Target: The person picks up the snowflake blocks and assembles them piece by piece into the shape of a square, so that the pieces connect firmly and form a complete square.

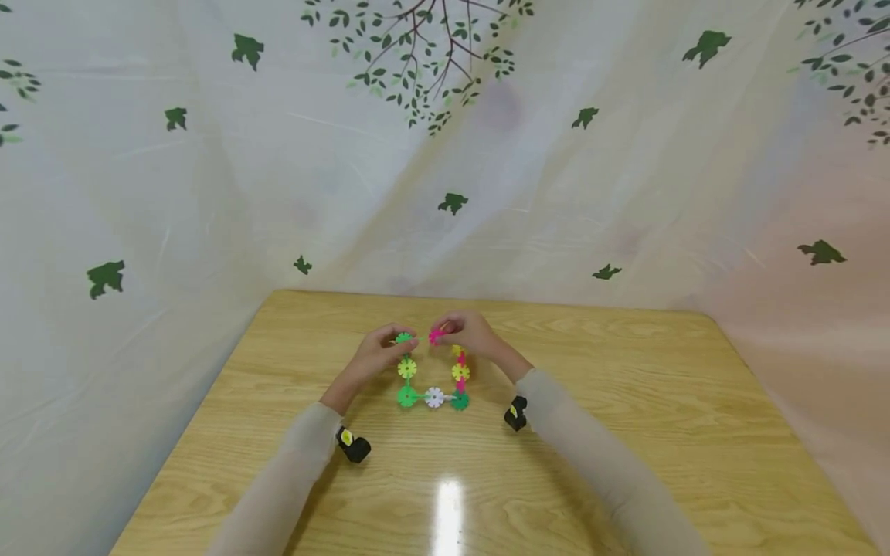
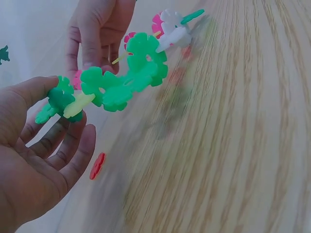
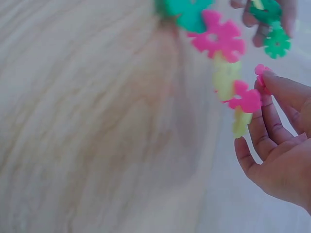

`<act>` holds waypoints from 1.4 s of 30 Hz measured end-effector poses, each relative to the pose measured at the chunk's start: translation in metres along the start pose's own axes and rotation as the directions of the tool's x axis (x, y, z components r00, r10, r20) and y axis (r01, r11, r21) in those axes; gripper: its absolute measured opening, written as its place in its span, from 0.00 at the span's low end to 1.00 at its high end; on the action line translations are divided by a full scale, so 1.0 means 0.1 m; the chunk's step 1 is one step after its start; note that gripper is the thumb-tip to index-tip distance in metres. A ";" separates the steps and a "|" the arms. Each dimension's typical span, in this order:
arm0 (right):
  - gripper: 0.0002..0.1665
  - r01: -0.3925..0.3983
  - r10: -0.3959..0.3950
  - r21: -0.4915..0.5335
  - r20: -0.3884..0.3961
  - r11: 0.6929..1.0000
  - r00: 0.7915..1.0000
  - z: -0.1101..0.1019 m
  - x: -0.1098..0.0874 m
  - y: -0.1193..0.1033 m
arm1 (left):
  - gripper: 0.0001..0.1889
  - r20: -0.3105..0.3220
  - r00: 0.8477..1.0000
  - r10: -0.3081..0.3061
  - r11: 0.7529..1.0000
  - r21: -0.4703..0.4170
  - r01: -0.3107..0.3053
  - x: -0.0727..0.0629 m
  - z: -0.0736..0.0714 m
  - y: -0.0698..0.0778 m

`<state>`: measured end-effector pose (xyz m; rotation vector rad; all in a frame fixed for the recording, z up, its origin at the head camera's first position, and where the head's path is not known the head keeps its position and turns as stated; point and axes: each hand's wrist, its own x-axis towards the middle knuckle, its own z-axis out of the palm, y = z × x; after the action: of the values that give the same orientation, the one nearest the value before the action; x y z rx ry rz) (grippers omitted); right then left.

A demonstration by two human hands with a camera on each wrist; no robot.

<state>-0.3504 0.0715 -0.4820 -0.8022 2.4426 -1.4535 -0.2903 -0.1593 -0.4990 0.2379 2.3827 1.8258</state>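
A chain of interlocking flower-shaped plastic discs, bent into a rough square, hangs between the hands, its bright green corner disc (image 1: 406, 397) nearest me. The left hand (image 1: 375, 353) pinches the chain's green end disc (image 2: 62, 101) between thumb and fingers. At the other end, the right hand (image 1: 474, 333) pinches a pink disc (image 3: 261, 73) by thumb and fingertips. A gap separates these two ends. Yellow discs (image 1: 406, 368) sit along both sides, and a white disc (image 1: 434, 398) lies between the two near green corners.
Below the left hand's fingers a loose red disc (image 2: 97, 166) shows in the left wrist view. The wooden table (image 1: 626, 401) reaches back to a pale curtain (image 1: 445, 247) printed with leaves and birds. Black cameras (image 1: 354, 445) are strapped at both wrists.
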 end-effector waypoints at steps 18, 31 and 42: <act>0.15 -0.019 0.041 0.188 -0.116 0.982 0.992 -0.13 -0.22 -0.13 | 0.23 -0.023 0.999 0.044 0.998 -0.039 -0.045 0.04 0.15 0.10; 0.14 -0.023 0.043 0.171 -0.116 0.985 0.992 -0.13 -0.26 -0.07 | 0.20 0.006 0.999 0.036 0.998 -0.053 -0.036 0.06 0.20 0.13; 0.12 0.038 -0.022 0.192 -0.083 0.981 0.996 -0.15 -0.29 -0.07 | 0.19 0.050 0.998 0.039 0.997 -0.072 -0.036 0.05 0.21 0.14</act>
<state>-0.3299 0.0956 -0.4720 -0.7556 2.3059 -1.7342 -0.2900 -0.1349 -0.4905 0.3202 2.2891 1.8933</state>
